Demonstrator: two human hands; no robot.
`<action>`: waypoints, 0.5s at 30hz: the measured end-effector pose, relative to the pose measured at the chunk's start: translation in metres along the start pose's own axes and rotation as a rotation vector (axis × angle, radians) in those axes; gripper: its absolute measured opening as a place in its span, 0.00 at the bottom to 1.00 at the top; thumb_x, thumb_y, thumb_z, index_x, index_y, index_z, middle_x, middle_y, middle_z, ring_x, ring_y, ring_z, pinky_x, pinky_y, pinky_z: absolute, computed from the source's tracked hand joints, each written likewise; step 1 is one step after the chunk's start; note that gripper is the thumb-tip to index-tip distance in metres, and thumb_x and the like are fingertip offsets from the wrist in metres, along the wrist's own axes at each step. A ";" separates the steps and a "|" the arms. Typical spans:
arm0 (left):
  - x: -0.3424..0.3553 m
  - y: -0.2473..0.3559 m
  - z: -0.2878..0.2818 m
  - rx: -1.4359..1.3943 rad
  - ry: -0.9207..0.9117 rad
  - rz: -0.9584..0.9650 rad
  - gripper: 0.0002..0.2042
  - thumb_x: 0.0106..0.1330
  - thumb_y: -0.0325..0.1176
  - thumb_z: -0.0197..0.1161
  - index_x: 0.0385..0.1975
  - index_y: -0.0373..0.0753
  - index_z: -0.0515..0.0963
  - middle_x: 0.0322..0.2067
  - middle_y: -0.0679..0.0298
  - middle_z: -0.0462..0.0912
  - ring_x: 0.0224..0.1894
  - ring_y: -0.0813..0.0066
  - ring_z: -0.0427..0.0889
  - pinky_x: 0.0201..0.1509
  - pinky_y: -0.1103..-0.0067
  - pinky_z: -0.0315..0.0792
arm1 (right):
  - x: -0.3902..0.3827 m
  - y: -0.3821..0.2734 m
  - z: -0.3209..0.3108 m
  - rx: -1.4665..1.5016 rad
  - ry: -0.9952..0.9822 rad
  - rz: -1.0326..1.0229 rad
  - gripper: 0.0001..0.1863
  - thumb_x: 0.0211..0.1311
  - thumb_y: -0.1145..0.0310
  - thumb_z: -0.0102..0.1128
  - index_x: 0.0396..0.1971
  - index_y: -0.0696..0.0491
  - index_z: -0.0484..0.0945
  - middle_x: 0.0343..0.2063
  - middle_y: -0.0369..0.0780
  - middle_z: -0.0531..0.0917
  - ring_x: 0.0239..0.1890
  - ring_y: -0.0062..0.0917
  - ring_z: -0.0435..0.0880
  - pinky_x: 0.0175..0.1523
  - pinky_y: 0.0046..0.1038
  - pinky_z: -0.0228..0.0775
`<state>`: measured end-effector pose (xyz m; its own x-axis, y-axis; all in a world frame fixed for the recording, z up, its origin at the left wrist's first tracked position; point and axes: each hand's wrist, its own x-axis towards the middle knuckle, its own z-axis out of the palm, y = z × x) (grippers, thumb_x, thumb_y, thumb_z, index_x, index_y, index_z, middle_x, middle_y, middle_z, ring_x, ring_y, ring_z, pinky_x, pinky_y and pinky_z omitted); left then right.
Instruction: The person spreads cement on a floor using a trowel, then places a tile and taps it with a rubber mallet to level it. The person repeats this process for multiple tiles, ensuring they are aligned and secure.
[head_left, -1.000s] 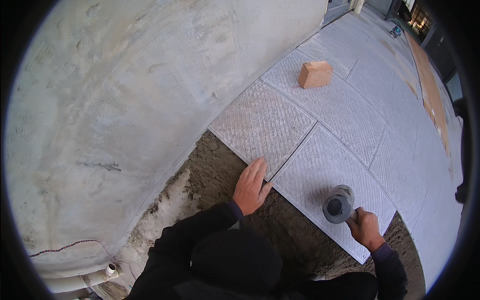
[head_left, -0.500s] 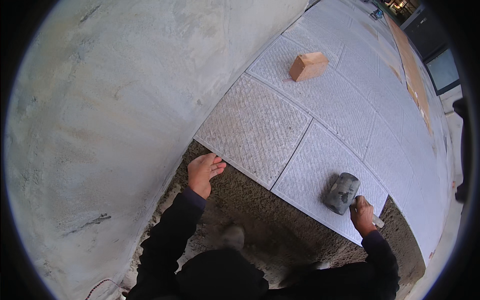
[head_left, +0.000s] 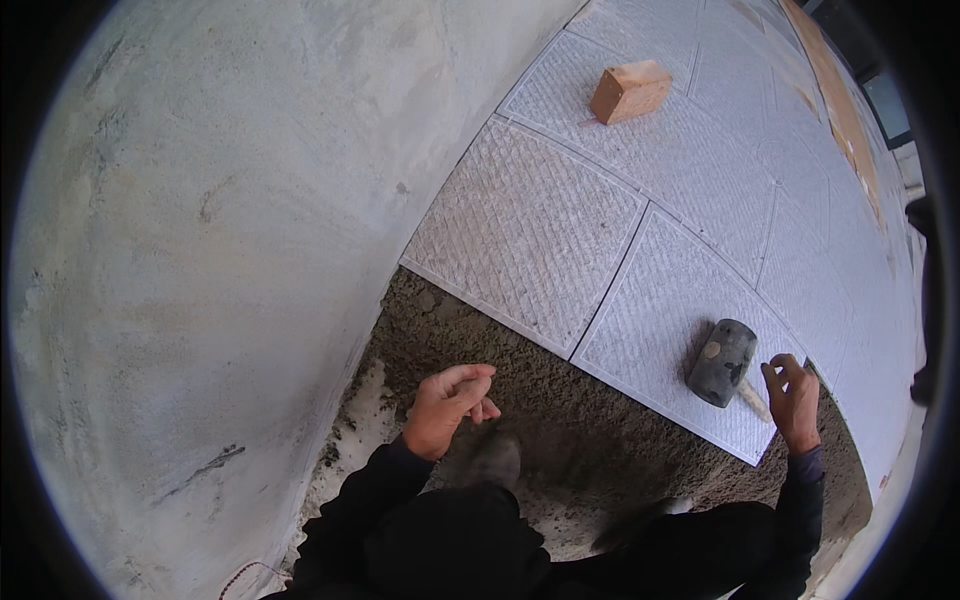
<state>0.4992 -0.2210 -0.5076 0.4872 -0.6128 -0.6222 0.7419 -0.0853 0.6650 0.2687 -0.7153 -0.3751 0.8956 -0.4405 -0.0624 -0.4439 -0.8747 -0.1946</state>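
A black rubber mallet (head_left: 722, 364) lies on a grey textured tile (head_left: 665, 320), its pale handle (head_left: 755, 401) angled toward me. Just right of that handle is my right hand (head_left: 793, 405), off it, with fingers loosely bent and a gap between thumb and forefinger. My left hand (head_left: 450, 410) hovers over dark, crumbly mortar bed (head_left: 520, 400), fingers half curled and apart, with nothing visible in them. It is clear of the front edge of the left tile (head_left: 525, 230). The two tiles sit side by side with a narrow dark joint between them.
An orange-brown brick (head_left: 631, 92) stands on a laid tile farther off. A bare plastered wall (head_left: 220, 250) rises along the left. More tiles stretch away to the right, with a long brown board (head_left: 840, 110) at the far right. My shoe (head_left: 495, 460) is on the mortar side.
My right hand has let go of the mallet, which now lies on the tile. My left hand has drawn back from the left tile's front edge toward me. The view has shifted slightly.
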 end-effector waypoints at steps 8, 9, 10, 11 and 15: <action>-0.115 -0.103 0.010 0.005 0.245 -0.177 0.28 0.76 0.36 0.67 0.73 0.33 0.70 0.47 0.58 0.90 0.50 0.74 0.88 0.55 0.76 0.80 | -0.004 -0.131 -0.021 0.477 -0.585 -0.462 0.20 0.61 0.73 0.74 0.51 0.61 0.78 0.32 0.47 0.86 0.35 0.40 0.88 0.44 0.37 0.78; -0.123 -0.109 0.020 -0.053 0.317 -0.126 0.27 0.77 0.36 0.66 0.71 0.32 0.72 0.44 0.59 0.90 0.48 0.75 0.88 0.53 0.77 0.80 | -0.008 -0.136 -0.020 0.527 -0.704 -0.503 0.20 0.61 0.73 0.76 0.49 0.61 0.79 0.32 0.45 0.86 0.35 0.39 0.88 0.45 0.35 0.78; -0.127 -0.114 0.029 -0.111 0.403 -0.117 0.25 0.78 0.36 0.65 0.69 0.31 0.73 0.42 0.60 0.90 0.45 0.75 0.88 0.52 0.78 0.79 | -0.011 -0.140 -0.015 0.514 -0.736 -0.578 0.19 0.61 0.73 0.76 0.48 0.62 0.79 0.31 0.45 0.86 0.35 0.40 0.88 0.44 0.36 0.78; -0.129 -0.119 0.039 -0.173 0.477 -0.104 0.23 0.78 0.36 0.64 0.68 0.30 0.75 0.40 0.61 0.90 0.43 0.76 0.88 0.50 0.79 0.79 | -0.013 -0.140 -0.011 0.498 -0.762 -0.646 0.18 0.61 0.73 0.76 0.47 0.62 0.79 0.31 0.46 0.85 0.34 0.40 0.88 0.42 0.36 0.78; -0.143 -0.133 0.053 -0.057 0.607 -0.009 0.20 0.79 0.35 0.62 0.63 0.28 0.77 0.35 0.63 0.89 0.38 0.80 0.87 0.48 0.82 0.78 | -0.008 -0.130 0.006 0.519 -0.791 -0.571 0.18 0.60 0.74 0.76 0.47 0.63 0.80 0.31 0.47 0.86 0.33 0.41 0.87 0.39 0.34 0.76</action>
<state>0.3067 -0.1637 -0.4854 0.6437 -0.0531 -0.7634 0.7627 -0.0364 0.6457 0.3194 -0.5971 -0.3550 0.8141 0.4161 -0.4051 -0.0579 -0.6360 -0.7695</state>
